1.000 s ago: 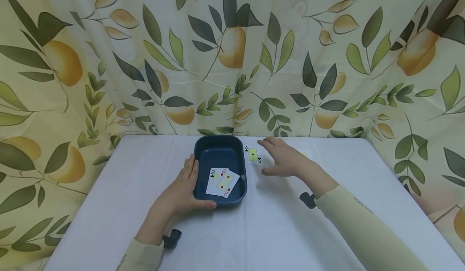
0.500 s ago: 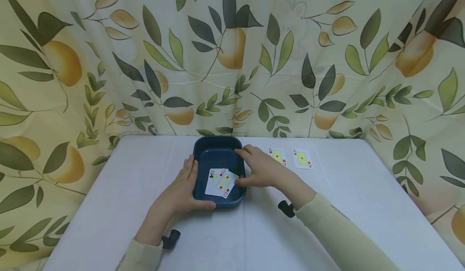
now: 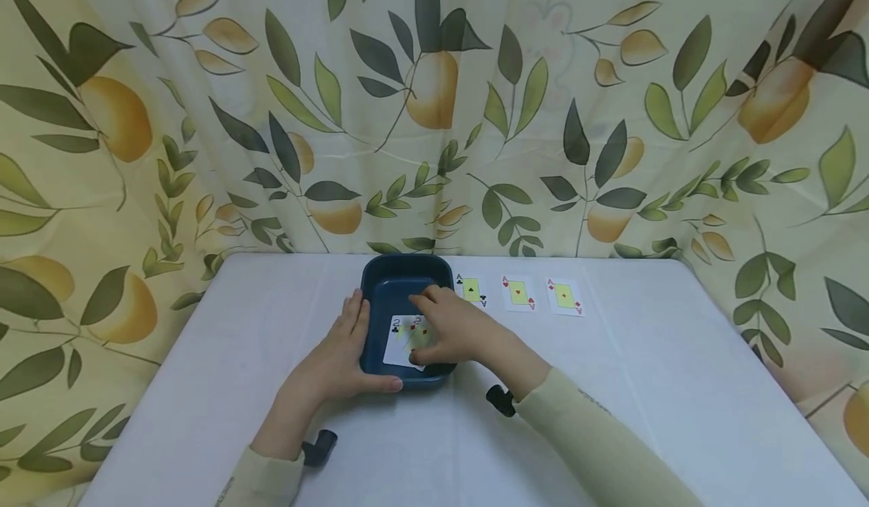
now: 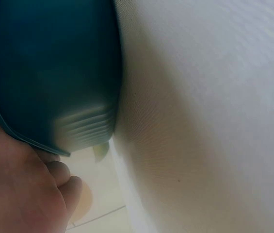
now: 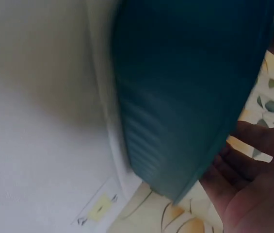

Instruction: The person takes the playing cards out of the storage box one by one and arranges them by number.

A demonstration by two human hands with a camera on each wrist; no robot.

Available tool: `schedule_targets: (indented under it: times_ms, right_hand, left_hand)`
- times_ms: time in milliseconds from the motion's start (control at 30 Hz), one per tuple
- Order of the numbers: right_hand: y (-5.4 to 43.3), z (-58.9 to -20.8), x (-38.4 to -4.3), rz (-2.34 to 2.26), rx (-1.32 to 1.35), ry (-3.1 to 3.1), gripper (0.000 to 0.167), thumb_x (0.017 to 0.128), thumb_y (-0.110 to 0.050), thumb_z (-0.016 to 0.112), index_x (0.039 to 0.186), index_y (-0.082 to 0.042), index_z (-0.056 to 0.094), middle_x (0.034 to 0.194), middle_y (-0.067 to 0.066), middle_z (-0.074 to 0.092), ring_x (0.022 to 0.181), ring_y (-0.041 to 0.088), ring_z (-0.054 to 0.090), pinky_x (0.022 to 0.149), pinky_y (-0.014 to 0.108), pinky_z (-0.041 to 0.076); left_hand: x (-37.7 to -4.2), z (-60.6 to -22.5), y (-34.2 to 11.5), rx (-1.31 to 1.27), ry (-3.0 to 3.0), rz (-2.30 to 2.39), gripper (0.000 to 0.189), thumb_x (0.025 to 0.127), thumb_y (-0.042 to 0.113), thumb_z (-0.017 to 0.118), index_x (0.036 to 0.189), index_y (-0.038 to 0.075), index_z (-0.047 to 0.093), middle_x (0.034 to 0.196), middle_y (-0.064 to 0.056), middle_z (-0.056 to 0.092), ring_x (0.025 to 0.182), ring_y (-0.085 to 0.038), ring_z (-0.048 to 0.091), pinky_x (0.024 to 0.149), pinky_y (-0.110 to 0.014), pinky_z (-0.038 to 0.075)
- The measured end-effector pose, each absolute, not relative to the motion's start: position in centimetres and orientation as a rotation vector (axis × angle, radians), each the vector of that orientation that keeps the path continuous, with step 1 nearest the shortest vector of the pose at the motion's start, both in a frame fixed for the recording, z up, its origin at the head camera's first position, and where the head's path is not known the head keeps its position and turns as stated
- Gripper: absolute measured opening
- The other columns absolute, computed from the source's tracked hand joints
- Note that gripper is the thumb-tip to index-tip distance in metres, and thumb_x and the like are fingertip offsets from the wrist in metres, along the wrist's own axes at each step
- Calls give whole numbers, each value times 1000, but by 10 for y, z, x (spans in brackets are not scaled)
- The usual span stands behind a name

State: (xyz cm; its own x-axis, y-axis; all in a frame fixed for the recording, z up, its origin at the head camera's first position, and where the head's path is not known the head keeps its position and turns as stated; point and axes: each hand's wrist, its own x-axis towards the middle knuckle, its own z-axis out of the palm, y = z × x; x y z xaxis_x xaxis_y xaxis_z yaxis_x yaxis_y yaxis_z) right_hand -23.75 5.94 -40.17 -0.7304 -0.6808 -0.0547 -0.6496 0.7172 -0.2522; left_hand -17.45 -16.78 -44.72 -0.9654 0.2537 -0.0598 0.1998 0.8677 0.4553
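A person's left hand (image 3: 342,364) rests against a dark blue tray (image 3: 402,288) on a white-covered table (image 3: 577,401), its fingers pressed together along the tray's left side, its thumb spread away along the near end. The right hand (image 3: 453,331) reaches over the tray's right rim, thumb and fingers apart above the playing cards; whether a fingertip touches a card cannot be told. Inside the tray, towards its near end, lie a two of clubs (image 3: 397,342) and, overlapping it, a two of diamonds (image 3: 419,335) (half hidden by the hand). Right of the tray, an ace of clubs (image 3: 471,290), ace of hearts (image 3: 519,293) and ace of diamonds (image 3: 565,296) lie face up in a row. Behind hangs a fruit-and-leaf curtain (image 3: 407,190).
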Motion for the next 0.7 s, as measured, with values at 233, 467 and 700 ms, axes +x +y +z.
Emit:
schedule_targets:
  times_ms: [233, 467, 700]
  right_hand:
    - [38, -415, -235, -106, -1039, 2810, 90, 76, -56, 77, 147, -10, 48, 141, 13, 51, 124, 27, 50, 103, 43, 50]
    - [30, -419, -237, 25, -947, 2773, 95, 75, -58, 80, 149, -10, 45, 145, 16, 50, 127, 30, 49, 108, 45, 46]
    - [25, -418, -238, 75, -878, 2728, 96, 76, -59, 79, 151, -11, 43, 147, 16, 49, 128, 30, 50, 109, 45, 45]
  left_hand:
    - [-174, -446, -168, 366, 2925, 701, 147, 57, 89, 69, 160, 6, 5, 168, -8, -12, 154, -33, -2, 115, -60, 29]
    - [-175, -447, -167, 377, 2919, 702, 149, 55, 93, 64, 160, 5, 6, 168, -7, -13, 154, -33, -2, 115, -60, 30]
    - [-175, -447, -166, 377, 2914, 697, 147, 58, 90, 67, 160, 5, 5, 168, -7, -13, 154, -32, -3, 115, -59, 29]
